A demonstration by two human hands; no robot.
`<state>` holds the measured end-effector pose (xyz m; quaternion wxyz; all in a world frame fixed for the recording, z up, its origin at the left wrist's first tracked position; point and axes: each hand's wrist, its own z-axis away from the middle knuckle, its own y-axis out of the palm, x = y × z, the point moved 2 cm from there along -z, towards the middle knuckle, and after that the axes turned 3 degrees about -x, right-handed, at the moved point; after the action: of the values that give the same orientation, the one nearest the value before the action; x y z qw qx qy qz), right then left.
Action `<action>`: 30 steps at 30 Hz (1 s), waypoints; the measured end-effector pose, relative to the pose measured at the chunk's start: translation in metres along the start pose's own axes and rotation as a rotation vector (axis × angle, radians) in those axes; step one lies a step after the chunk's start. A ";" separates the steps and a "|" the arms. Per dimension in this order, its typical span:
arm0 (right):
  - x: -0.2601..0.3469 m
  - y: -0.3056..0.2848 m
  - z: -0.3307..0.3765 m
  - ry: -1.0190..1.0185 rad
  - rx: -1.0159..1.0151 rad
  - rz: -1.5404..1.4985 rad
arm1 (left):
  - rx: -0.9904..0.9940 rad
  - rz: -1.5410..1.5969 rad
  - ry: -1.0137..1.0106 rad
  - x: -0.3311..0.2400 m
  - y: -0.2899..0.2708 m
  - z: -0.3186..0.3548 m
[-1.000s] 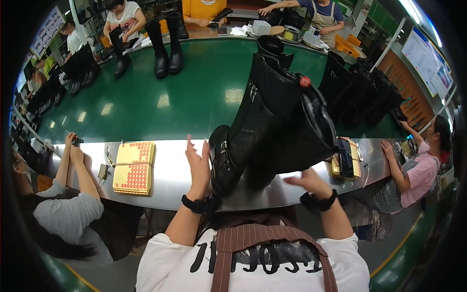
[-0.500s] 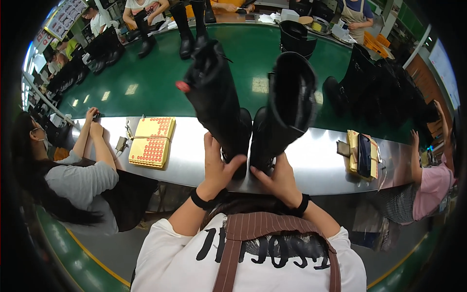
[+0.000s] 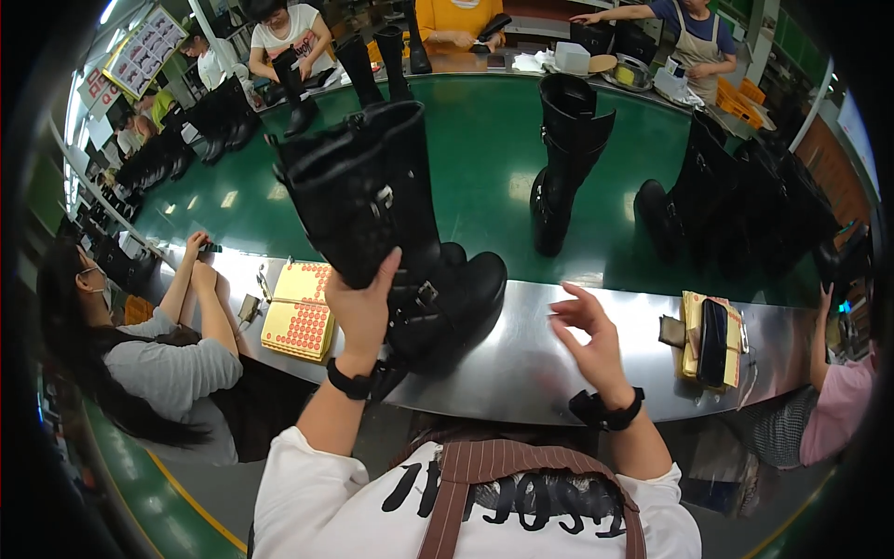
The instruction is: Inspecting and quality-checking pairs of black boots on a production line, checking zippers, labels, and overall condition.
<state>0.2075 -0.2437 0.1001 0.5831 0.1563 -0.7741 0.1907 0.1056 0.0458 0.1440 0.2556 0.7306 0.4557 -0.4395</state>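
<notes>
A pair of tall black boots [image 3: 447, 312] leans together to the left above the metal table edge, toes toward the right and silver buckles showing on the side. My left hand [image 3: 361, 307] is wrapped round the lower shaft of the nearer boot; whether it also grips the second one is hidden. Apart from the boots, my right hand [image 3: 589, 340] hovers over the metal surface, its fingers spread and nothing in them. Farther off, another black boot [image 3: 563, 154] stands upright on the green belt.
Yellow cards with red dots [image 3: 300, 312] lie at left; a second stack [image 3: 692, 326] under a dark phone [image 3: 713, 340] lies at right. More boots [image 3: 736, 200] crowd the right of the green belt [image 3: 484, 186]. Co-workers sit on both sides and across.
The boots have turned from side by side and upright to leaning left, pressed together. My right hand has let go and moved right. My left hand has shifted left with the boots.
</notes>
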 end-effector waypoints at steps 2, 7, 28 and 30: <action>-0.008 -0.034 -0.014 0.096 -0.184 -0.195 | -0.031 0.018 0.023 0.012 0.024 -0.040; -0.033 -0.071 -0.025 0.164 -0.499 -0.339 | -0.156 -0.098 0.235 0.043 0.151 -0.166; -0.076 -0.068 -0.030 0.466 -0.284 -0.287 | 0.081 -0.456 -0.255 0.190 0.306 -0.296; -0.079 -0.068 -0.030 0.487 -0.259 -0.234 | 0.179 -0.343 -0.275 0.179 0.295 -0.269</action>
<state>0.2854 -0.2876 0.0394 0.7846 0.1186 -0.6061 0.0539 0.5144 0.1994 0.1090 0.1708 0.5955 0.4933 -0.6107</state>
